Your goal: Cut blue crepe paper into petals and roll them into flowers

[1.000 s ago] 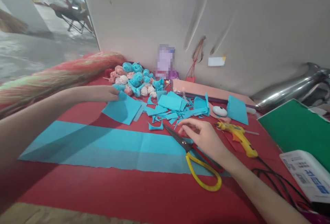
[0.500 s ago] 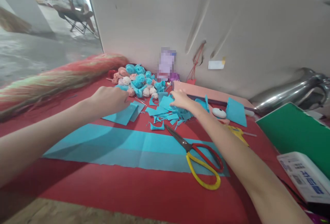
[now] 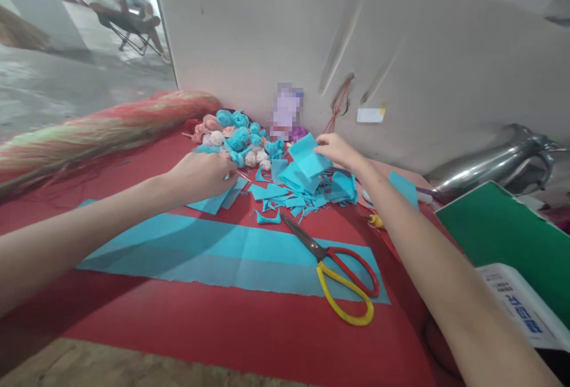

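Note:
My right hand [image 3: 336,148] pinches the edge of a blue crepe paper piece [image 3: 305,152], lifted at a tilt over a heap of blue paper scraps [image 3: 296,197]. My left hand [image 3: 202,176] is curled with its knuckles up, above flat blue paper pieces [image 3: 209,204]; its fingertips are hidden, and I cannot make out what they hold. A thin metal stick [image 3: 243,176] shows just past these fingers. Scissors [image 3: 318,250] with one red and one yellow handle lie across a long blue paper strip [image 3: 214,250].
Blue, pink and white paper flowers [image 3: 240,136] are piled behind my hands. A long red and straw-coloured bundle [image 3: 111,120] runs along the left. On the right are a green board [image 3: 503,232], a white box [image 3: 516,304] and a shiny metal object [image 3: 481,164]. A person sits far off.
My right hand has risen from the scrap heap and moved slightly right, lifting a blue paper piece. My left hand has shifted a little to the right.

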Demonstrator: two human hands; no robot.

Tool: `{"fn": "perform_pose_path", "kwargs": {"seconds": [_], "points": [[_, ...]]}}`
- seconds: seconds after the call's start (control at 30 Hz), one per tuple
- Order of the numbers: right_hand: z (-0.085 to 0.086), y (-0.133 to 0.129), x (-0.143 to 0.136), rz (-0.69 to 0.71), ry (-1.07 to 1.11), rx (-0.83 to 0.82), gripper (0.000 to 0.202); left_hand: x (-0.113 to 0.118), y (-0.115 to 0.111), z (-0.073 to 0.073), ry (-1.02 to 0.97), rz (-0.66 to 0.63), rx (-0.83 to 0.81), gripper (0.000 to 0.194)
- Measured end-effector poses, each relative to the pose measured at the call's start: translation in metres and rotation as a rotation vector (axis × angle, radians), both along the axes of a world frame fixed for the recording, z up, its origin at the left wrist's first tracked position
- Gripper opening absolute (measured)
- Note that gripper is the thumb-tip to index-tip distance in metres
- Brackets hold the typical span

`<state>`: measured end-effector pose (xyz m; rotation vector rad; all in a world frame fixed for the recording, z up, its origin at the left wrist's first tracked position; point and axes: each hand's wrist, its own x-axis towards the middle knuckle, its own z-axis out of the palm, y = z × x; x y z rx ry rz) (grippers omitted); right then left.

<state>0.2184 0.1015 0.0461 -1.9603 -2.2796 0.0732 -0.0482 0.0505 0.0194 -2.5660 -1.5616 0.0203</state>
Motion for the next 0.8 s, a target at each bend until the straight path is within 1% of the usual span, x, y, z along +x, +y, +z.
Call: {"fn": "perform_pose_path", "kwargs": {"seconds": [0.07,0.13,0.23,0.3,0.37,0.43,0.53,0.6,0.67,0.7,0.73,0.8], "points": [[-0.007,0.000,-0.001,0.026,0.009,-0.136,0.023,0.001,-0.001,-0.001,-0.007,-0.018,-0.011,0.036],[-0.016,-0.002,-0.004,0.040,0.015,-0.225,0.022,0.001,-0.001,-0.001,-0.020,-0.027,-0.017,0.035],[-0.026,-0.002,-0.010,0.047,0.047,-0.261,0.022,0.000,-0.001,-0.004,-0.055,-0.043,-0.027,0.035],[-0.028,-0.001,-0.011,0.046,0.093,-0.239,0.023,0.000,0.000,-0.007,-0.088,-0.053,-0.037,0.035],[-0.023,-0.002,-0.012,0.042,0.163,-0.192,0.023,0.000,0.001,-0.009,-0.126,-0.061,-0.050,0.035],[-0.014,-0.007,-0.013,0.044,0.258,-0.125,0.022,0.001,0.000,-0.010,-0.176,-0.070,-0.066,0.035],[0.000,-0.026,-0.023,0.069,0.447,-0.035,0.016,0.005,-0.003,-0.009,-0.265,-0.084,-0.093,0.042],[0.005,-0.046,-0.033,0.113,0.603,-0.028,0.009,0.010,-0.007,-0.007,-0.416,-0.132,-0.197,0.047],[0.003,-0.069,-0.044,0.146,0.766,-0.071,0.006,0.015,-0.014,-0.006,-0.677,-0.239,-0.422,0.046],[0.000,-0.080,-0.047,0.147,0.842,-0.091,0.007,0.018,-0.017,-0.006,-0.795,-0.299,-0.550,0.042],[-0.004,-0.091,-0.050,0.149,0.911,-0.115,0.009,0.020,-0.021,-0.005,-0.888,-0.331,-0.657,0.037],[-0.012,-0.109,-0.052,0.144,1.034,-0.133,0.016,0.025,-0.029,-0.005,-1.006,-0.319,-0.773,0.031]]}}
